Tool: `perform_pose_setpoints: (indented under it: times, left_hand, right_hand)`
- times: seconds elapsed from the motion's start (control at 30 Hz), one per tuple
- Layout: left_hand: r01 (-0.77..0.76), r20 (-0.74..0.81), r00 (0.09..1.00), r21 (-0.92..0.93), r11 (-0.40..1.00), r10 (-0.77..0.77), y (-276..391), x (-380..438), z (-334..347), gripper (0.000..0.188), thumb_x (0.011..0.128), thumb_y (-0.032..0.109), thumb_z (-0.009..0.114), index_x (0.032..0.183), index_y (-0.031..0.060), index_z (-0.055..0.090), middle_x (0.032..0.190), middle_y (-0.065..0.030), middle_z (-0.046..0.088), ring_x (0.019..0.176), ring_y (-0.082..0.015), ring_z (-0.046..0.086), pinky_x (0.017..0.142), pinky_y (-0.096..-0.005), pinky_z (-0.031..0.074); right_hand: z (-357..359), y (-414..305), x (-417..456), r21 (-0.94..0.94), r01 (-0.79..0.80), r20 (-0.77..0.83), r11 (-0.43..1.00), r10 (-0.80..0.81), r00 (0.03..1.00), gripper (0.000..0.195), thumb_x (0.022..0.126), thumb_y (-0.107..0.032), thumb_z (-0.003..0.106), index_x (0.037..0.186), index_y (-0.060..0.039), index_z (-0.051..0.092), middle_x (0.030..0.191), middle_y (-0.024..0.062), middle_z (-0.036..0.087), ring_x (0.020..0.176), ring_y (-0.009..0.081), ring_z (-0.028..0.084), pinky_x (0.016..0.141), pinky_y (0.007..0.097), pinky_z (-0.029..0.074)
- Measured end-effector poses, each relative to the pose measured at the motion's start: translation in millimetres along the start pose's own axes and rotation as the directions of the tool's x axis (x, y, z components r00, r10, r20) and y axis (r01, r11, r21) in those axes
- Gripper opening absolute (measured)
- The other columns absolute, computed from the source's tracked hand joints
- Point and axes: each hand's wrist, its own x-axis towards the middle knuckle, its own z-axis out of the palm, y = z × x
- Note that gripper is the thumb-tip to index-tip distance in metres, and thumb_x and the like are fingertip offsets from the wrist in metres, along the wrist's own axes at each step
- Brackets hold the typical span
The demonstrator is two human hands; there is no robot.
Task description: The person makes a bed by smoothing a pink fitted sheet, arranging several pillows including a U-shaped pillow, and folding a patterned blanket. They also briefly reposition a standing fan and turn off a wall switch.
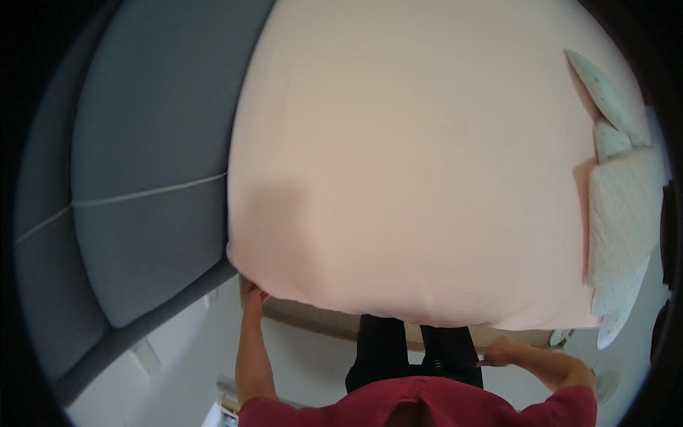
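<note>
A pale pink fitted sheet (pixel 405 171) covers the mattress in front of me, fairly smooth, with small creases along the near edge. At the near left corner, my left hand (pixel 255 297) is at the sheet's lower edge, its fingertips partly hidden there; its grip is unclear. My right hand (pixel 503 352) is beside my dark trousers, just below the near edge of the bed, its fingers curled; whether it holds anything cannot be made out. Patterned light pillows (pixel 621 219) lie along the right end of the bed, one (pixel 603 91) tilted farther back.
A grey sofa-like piece with large cushions (pixel 149 107) stands against the bed's left side, with a pale cord or seam (pixel 155 192) across it. A brownish bed base (pixel 309 318) shows below the sheet. Pale floor (pixel 304 352) lies below; small items (pixel 229 408) are at the bottom left.
</note>
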Motion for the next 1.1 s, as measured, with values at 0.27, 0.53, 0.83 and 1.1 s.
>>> perform_pose_setpoints:
  times: [0.27, 0.53, 0.83, 1.1]
  left_hand:
    - [-0.082, -0.293, 0.944, 0.240, 0.967, 0.153, 12, 4, 15, 0.009, 0.077, 0.005, 0.055, 0.071, -0.0016, 0.057, 0.062, -0.0081, 0.058, 0.052, -0.0159, 0.056, 0.048, -0.0269, 0.047]
    - [0.099, -0.518, 0.669, 0.772, 0.627, 0.533, 9, 13, -40, 0.017, 0.077, 0.020, 0.057, 0.075, 0.0040, 0.061, 0.069, -0.0095, 0.063, 0.060, -0.0228, 0.061, 0.055, -0.0370, 0.048]
    - [-0.126, -0.376, 0.926, -0.360, 0.924, -0.021, 15, 51, -14, 0.026, 0.087, 0.024, 0.048, 0.101, 0.0035, 0.056, 0.088, -0.0067, 0.061, 0.074, -0.0194, 0.059, 0.059, -0.0327, 0.049]
    - [0.220, 0.027, 0.961, -0.679, 0.701, -0.276, 21, 96, -19, 0.028, 0.087, 0.031, 0.051, 0.100, 0.0078, 0.055, 0.095, -0.0060, 0.059, 0.077, -0.0180, 0.057, 0.061, -0.0321, 0.047]
  right_hand:
    - [-36, 132, -21, 0.553, 0.043, -0.754, 0.832, 0.522, -0.398, 0.031, 0.087, -0.011, 0.050, 0.115, 0.0014, 0.046, 0.114, 0.0175, 0.047, 0.108, 0.0326, 0.044, 0.093, 0.0376, 0.035]
    - [-110, 93, 111, 0.596, 0.071, -0.671, 0.799, 0.545, -0.503, 0.059, 0.087, -0.025, 0.041, 0.137, -0.0025, 0.020, 0.141, 0.0195, 0.021, 0.133, 0.0306, 0.013, 0.107, 0.0475, 0.008]
    - [-228, -150, 117, -0.425, 0.546, -0.848, 0.722, -0.528, 0.038, 0.044, 0.068, -0.019, 0.068, 0.110, -0.0106, 0.057, 0.132, 0.0106, 0.039, 0.125, 0.0301, 0.033, 0.104, 0.0453, 0.024]
    - [-239, -80, 60, -0.238, 0.333, -0.961, 0.912, -0.171, -0.218, 0.037, 0.066, 0.003, 0.058, 0.103, -0.0032, 0.059, 0.109, 0.0133, 0.056, 0.108, 0.0331, 0.051, 0.088, 0.0408, 0.045]
